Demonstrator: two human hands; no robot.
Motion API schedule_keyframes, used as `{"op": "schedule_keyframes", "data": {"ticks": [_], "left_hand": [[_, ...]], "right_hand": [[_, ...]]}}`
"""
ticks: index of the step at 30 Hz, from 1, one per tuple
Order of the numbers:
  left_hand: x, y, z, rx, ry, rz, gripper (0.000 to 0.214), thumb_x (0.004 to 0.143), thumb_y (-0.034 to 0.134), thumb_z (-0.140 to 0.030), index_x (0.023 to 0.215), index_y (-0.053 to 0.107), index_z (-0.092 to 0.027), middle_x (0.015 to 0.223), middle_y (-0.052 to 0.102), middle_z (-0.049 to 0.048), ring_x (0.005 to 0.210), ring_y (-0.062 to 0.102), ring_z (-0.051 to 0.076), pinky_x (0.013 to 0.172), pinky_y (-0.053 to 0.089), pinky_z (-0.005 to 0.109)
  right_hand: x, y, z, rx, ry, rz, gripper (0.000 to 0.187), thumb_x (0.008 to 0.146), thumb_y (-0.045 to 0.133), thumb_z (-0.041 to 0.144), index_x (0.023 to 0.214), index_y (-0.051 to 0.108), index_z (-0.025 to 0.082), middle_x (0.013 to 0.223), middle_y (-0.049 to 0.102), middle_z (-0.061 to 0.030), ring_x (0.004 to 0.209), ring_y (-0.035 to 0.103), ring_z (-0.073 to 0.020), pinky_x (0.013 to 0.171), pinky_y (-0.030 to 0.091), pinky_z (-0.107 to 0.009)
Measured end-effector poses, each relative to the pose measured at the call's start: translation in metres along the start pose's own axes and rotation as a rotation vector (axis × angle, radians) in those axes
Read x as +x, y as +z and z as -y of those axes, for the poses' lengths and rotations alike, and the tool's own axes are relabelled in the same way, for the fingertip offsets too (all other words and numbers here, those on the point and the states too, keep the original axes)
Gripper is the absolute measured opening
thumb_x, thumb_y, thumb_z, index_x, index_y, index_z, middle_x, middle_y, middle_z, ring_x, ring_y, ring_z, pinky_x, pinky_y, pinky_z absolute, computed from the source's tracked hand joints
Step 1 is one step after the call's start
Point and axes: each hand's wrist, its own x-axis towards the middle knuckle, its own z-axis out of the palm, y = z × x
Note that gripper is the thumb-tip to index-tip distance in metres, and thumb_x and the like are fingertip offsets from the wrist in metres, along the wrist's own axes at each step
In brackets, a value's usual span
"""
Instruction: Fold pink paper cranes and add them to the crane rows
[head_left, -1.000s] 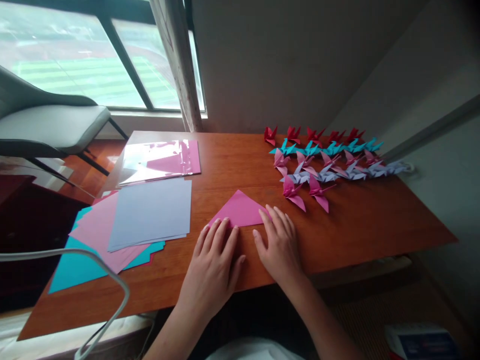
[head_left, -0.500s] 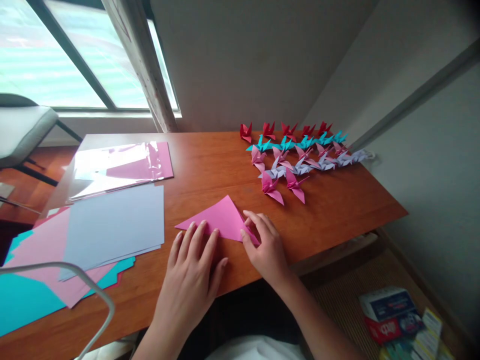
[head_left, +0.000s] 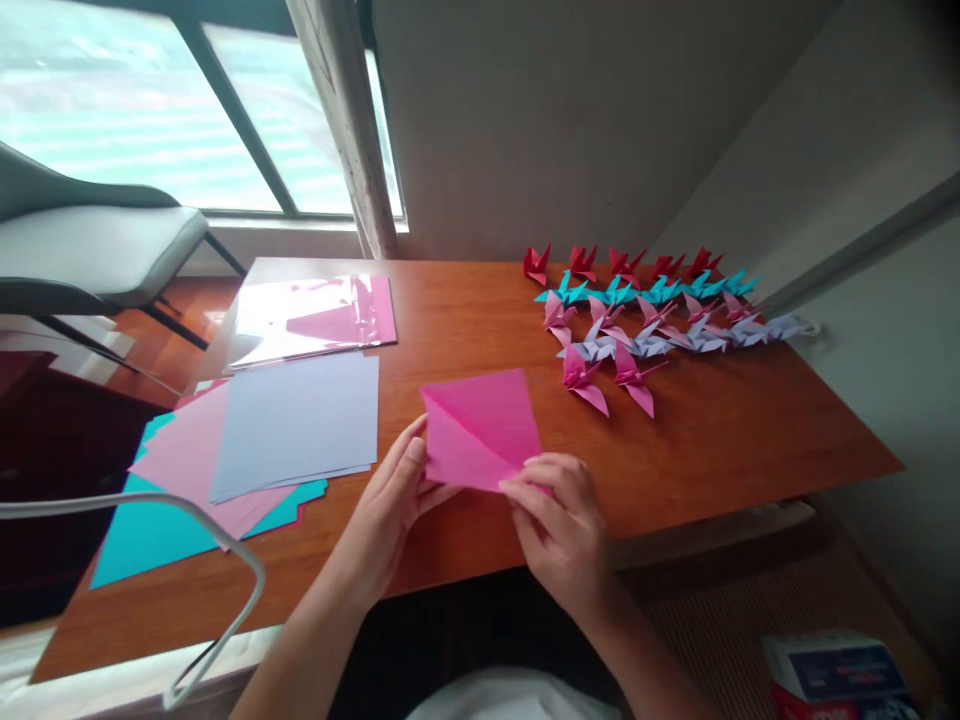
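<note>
A square of bright pink origami paper (head_left: 480, 425) with a diagonal crease is held up just above the table, opened out nearly flat. My left hand (head_left: 397, 490) grips its left edge, thumb in front and fingers partly hidden behind. At the lower right corner, my right hand (head_left: 559, 515) pinches the paper between thumb and fingers. Beyond the right hand stand two folded cranes in the same bright pink, the nearer-left crane (head_left: 584, 380) and its neighbour (head_left: 636, 380).
Rows of red (head_left: 625, 266), turquoise (head_left: 619, 291), light pink (head_left: 658, 315) and lavender cranes (head_left: 646, 345) stand at the back right. At left lie lavender sheets (head_left: 300, 425), other coloured sheets (head_left: 180, 440) and a clear paper packet (head_left: 322, 320). A white cable (head_left: 247, 565) arches at lower left.
The pink paper has gone from a folded triangle on the table to an opened square lifted off it. My left hand has turned from lying flat to gripping its edge. The view has shifted left.
</note>
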Motion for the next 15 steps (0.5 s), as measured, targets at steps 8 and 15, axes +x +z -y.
{"op": "schedule_keyframes", "data": {"ticks": [8,15], "left_hand": [[0.006,-0.005,-0.007,-0.058,-0.068,-0.043,0.065,0.076,0.069,-0.026,0.138,0.053,-0.022,0.107,0.074,0.0052,0.092,0.072,0.021,0.07,0.055,0.025],[0.013,-0.001,-0.002,0.128,0.103,-0.065,0.065,0.078,0.076,-0.032,0.136,0.051,-0.016,0.102,0.076,0.0086,0.091,0.072,0.023,0.074,0.056,0.028]], "right_hand": [[-0.007,0.003,0.004,0.027,-0.056,0.142,0.028,0.087,0.06,0.003,0.106,0.067,0.023,0.094,0.071,-0.0045,0.097,0.064,-0.0225,0.094,0.05,-0.048],[0.007,-0.007,0.005,0.067,-0.008,0.21,0.041,0.09,0.055,0.007,0.128,0.062,0.021,0.12,0.067,-0.0119,0.118,0.06,-0.0262,0.102,0.052,-0.049]]}}
